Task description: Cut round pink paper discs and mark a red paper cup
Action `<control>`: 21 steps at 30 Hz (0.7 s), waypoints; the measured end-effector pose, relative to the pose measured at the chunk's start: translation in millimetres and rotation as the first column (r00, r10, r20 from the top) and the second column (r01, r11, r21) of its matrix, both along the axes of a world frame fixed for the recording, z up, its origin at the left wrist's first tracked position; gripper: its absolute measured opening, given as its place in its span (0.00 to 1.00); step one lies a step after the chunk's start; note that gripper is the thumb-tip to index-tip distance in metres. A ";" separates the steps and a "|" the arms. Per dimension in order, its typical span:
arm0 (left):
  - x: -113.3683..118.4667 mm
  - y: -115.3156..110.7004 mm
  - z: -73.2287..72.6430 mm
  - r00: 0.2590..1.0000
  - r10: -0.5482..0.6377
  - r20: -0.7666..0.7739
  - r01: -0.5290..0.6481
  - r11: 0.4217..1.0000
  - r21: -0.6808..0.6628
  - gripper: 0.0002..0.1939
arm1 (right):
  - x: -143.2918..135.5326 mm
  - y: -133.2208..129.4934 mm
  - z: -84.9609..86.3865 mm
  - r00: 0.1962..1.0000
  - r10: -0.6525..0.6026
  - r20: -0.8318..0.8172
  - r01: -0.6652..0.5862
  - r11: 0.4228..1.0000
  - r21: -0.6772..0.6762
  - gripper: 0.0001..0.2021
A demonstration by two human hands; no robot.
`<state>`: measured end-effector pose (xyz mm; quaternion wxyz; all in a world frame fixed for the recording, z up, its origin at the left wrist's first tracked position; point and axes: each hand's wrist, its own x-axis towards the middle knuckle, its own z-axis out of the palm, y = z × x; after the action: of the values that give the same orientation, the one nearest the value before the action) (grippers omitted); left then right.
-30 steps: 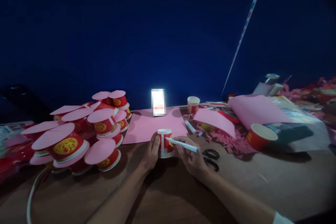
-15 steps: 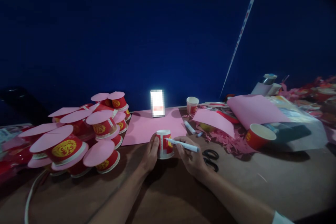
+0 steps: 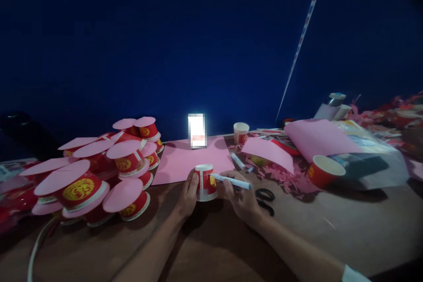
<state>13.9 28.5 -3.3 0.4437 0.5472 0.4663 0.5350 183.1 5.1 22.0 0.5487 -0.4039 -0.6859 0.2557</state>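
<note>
My left hand is closed around the left side of a red and white paper cup, which stands upside down with its wide rim low. A white marker is pinched in my right hand; its tip meets or nearly meets the cup's side, beside a yellow emblem. Just right of that hand show the black handles of scissors. Behind the cup lies a flat pink paper sheet.
Several red cups with pink paper discs are piled at the left. A bright blurred screen stands at the back. To the right are an upright paper cup, pink paper shreds and a marker cap.
The view has shifted slightly, so everything sits a little further left. Both hands keep their holds on the cup and the marker, with the tip still at the cup's side.
</note>
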 end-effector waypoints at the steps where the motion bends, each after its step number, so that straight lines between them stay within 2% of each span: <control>1: 0.1 -0.2 0.5 1.000 -0.002 -0.002 0.002 1.000 0.003 0.22 | 0.1 0.2 0.3 1.000 -0.004 -0.002 0.004 1.000 0.002 0.07; 13: 0.7 -0.5 0.9 1.000 -0.001 0.016 0.001 1.000 -0.001 0.22 | 0.8 -0.3 3.6 1.000 -0.026 0.013 0.026 1.000 0.010 0.07; 21: 0.2 0.5 -2.1 1.000 -0.017 0.015 0.017 1.000 0.007 0.22 | -0.1 -2.0 5.9 1.000 0.014 0.001 -0.013 0.999 -0.034 0.08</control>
<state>14.0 29.0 -5.3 0.4499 0.5484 0.4565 0.5371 182.9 3.1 27.9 0.5397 -0.4086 -0.6844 0.2708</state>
